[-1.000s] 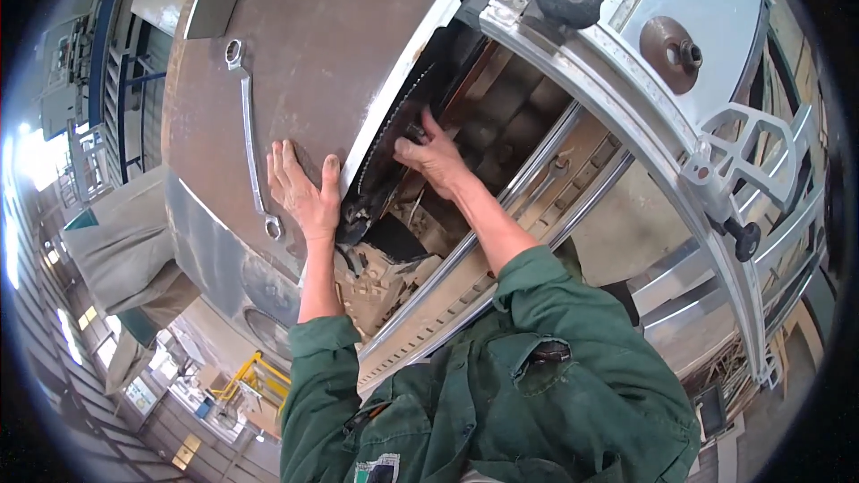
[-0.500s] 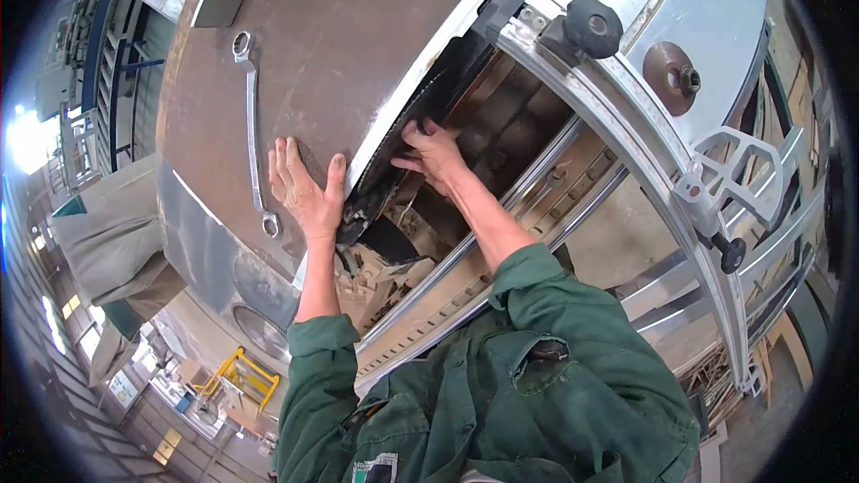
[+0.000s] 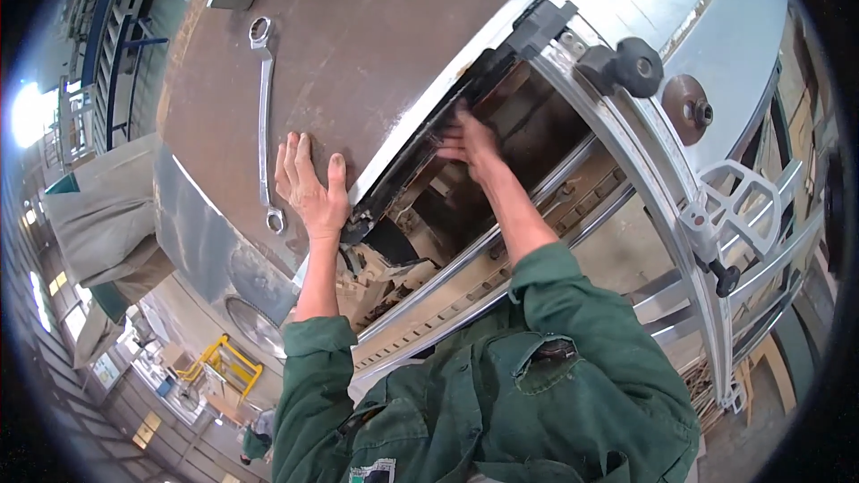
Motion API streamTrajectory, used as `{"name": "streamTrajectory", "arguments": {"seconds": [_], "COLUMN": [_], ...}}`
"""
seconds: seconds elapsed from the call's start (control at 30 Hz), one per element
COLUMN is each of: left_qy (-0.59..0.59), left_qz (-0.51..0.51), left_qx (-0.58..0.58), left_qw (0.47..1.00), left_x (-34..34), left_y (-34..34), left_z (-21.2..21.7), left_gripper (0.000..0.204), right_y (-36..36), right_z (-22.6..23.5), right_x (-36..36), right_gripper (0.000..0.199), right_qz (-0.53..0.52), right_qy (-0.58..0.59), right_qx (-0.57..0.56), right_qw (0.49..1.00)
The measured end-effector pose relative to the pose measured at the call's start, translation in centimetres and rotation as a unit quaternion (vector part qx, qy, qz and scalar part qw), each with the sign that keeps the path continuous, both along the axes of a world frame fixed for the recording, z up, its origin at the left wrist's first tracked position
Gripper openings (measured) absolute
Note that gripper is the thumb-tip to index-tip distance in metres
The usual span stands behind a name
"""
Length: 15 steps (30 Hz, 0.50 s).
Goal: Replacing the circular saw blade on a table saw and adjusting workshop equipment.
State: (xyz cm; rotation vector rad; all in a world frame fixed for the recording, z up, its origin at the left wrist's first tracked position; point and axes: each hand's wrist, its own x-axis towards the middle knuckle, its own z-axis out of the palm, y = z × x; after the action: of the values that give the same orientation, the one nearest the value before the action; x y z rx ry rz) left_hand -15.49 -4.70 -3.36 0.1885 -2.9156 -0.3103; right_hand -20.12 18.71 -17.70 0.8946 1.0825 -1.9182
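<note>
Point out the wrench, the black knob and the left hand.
wrench (image 3: pixel 264 116), head view, middle of its shaft.
black knob (image 3: pixel 637 67), head view, its round face.
left hand (image 3: pixel 309 188), head view, back of the hand, flat on the brown metal plate.

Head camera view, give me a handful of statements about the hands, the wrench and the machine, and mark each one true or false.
1. The left hand lies flat, fingers spread, on the brown metal plate. True.
2. The left hand grips the wrench. False: the wrench lies loose on the plate just beside that hand, untouched.
3. The right hand reaches into the dark opening under the plate's edge. True.
4. The right hand holds the black knob. False: the knob sits on the silver frame, well apart from it.
5. Both sleeves are green. True.
</note>
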Motion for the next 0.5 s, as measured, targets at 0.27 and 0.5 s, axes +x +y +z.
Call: {"name": "streamTrajectory", "arguments": {"seconds": [0.27,0.5], "left_qy": [-0.007,-0.049], "left_qz": [-0.004,-0.003], "left_qx": [0.022,0.017], "left_qw": [1.0,0.999], "left_x": [0.0,-0.6], "left_y": [0.0,0.0], "left_z": [0.2,0.8], "left_gripper": [0.063,0.073], "right_y": [-4.4,-4.8], "right_z": [3.7,4.4], "right_x": [3.6,3.4], "right_gripper": [0.133,0.11], "right_qz": [-0.117,-0.059], "right_qy": [0.189,0.174], "right_qx": [-0.086,-0.009], "right_qw": [0.971,0.983]}}
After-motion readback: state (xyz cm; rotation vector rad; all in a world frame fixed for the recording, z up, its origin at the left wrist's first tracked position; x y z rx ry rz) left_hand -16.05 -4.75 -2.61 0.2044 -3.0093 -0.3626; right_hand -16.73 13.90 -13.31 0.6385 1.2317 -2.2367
